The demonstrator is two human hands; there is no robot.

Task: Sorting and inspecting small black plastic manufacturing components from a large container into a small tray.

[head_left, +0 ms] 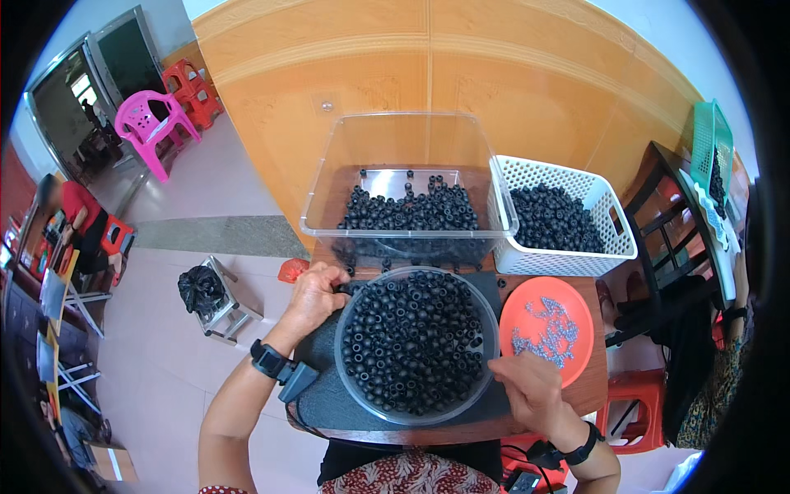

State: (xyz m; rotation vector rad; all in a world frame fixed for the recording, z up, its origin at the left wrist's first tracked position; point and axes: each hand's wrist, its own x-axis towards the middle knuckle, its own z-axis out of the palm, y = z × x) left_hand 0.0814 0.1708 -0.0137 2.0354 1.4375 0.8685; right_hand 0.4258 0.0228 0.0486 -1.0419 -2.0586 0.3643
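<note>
"Where were the hands?"

"Apart. The right hand (531, 387) curled at four o'clock of the round tub (411, 418), which was full of small black pieces (411, 346); I couldn't tell whether it gripped anything."

"And the left?"

"Past an orange-red plate (525, 293) of silvery bits (550, 336) at three, the left hand (314, 296) bent at ten, its grip unclear too."

"Farther?"

"A clear bin (403, 235) stood at twelve, a white basket (568, 263) at one-thirty, a pink chair (148, 123) at ten."

black hollow parts (415, 337) | heaped, clear round tub (411, 418) | silver pieces (564, 332), orange plate (520, 309)
</note>
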